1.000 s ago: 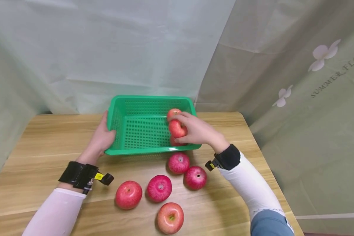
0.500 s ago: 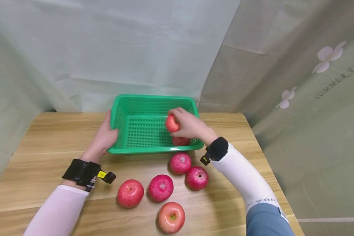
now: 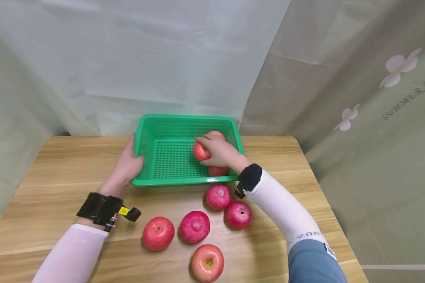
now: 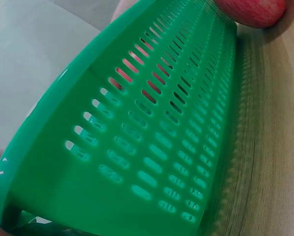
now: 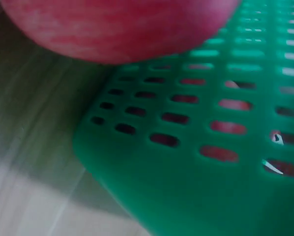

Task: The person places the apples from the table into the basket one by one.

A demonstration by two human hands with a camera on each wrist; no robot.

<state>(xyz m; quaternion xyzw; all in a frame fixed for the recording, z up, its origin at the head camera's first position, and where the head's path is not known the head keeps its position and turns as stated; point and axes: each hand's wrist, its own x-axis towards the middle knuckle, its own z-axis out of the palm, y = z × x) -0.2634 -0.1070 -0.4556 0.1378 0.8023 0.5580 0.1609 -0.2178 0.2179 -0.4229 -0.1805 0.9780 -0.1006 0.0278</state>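
Observation:
My left hand point(image 3: 127, 165) grips the left end of a green plastic basket point(image 3: 177, 182), thumb over the rim. Inside the basket, toward its right end, my right hand point(image 3: 221, 151) holds a red apple point(image 3: 200, 151) with the fingers over it and the thumb at its near side. Partly covered by that hand, one apple point(image 3: 217, 134) lies behind it and another apple point(image 3: 218, 171) in front. The left wrist view is filled by the basket's slotted wall point(image 4: 112, 142). In the right wrist view, an apple point(image 5: 117, 29) looms beside the basket's corner point(image 5: 152, 187).
Several apples lie on the wooden table point(image 3: 74, 165) before the basket: two dark red ones point(image 3: 218, 197) close to its near right corner, a deep pink apple point(image 3: 194, 226), a red apple point(image 3: 158, 233) and a paler apple point(image 3: 207, 263). A pale curtain point(image 3: 170, 59) hangs behind.
My right hand has moved left within the basket, carrying its apple away from between the two others there. The left hand keeps its grip on the basket's left end.

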